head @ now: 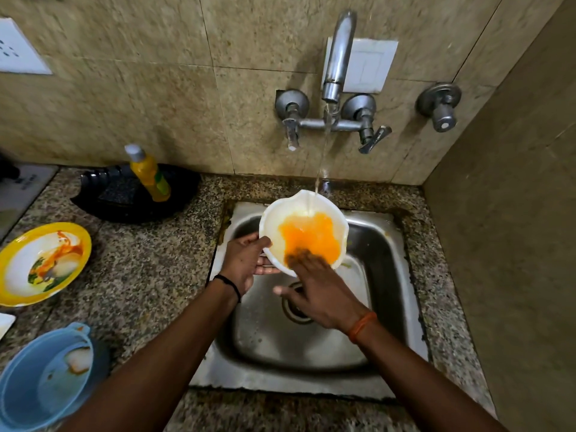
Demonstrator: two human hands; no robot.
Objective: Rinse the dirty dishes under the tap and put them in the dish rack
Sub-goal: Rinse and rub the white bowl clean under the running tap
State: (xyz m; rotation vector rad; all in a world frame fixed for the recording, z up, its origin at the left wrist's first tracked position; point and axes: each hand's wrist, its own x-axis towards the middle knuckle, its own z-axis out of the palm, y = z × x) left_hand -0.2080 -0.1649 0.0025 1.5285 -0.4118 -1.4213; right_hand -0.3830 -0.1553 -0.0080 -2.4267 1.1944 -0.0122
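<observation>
A white bowl [280, 217] with orange residue and water inside is held tilted over the steel sink [383, 310]. Water runs from the tap [338, 54] into the bowl. My left hand [244, 260] grips the bowl's left rim, thumb on top and fingers underneath. My right hand [318, 288] reaches into the bowl with its fingers flat on the orange-stained inner surface; the fingertips are blurred. A dirty yellow-rimmed plate [40, 263] and a dirty blue bowl [43, 378] sit on the counter to the left.
A black tray-like rack [134, 198] holding a yellow bottle [149, 174] stands at the back of the granite counter [149, 275]. A tiled wall rises right of the sink. A white item's corner [4, 324] shows at the left edge.
</observation>
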